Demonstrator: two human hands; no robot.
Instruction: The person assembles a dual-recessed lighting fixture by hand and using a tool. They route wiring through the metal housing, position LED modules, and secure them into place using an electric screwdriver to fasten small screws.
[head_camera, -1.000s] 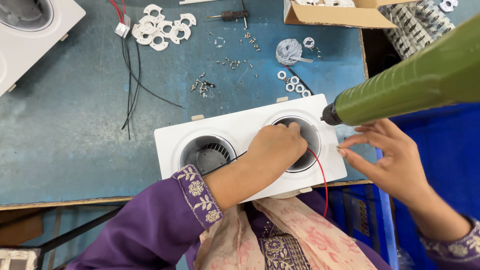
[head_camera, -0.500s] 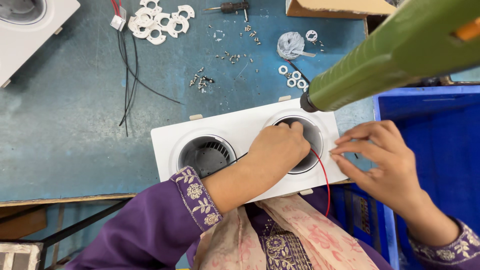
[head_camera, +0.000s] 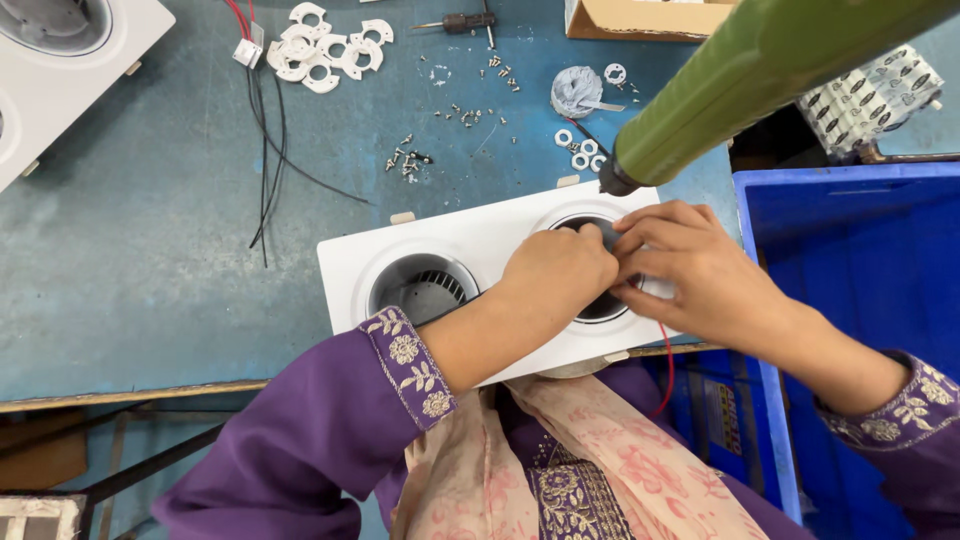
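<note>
Head view: right hand (head_camera: 705, 275) has moved in beside the left hand (head_camera: 560, 275), fingers together over the right opening of the white twin-ring housing (head_camera: 460, 250) (near tabletop edge), gripping nothing discernible.

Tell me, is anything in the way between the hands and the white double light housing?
Nothing visible is. The left hand and right hand both already rest on the white rectangular two-hole light housing, at its right opening. The green cylindrical tool hangs above, beside them.
</note>
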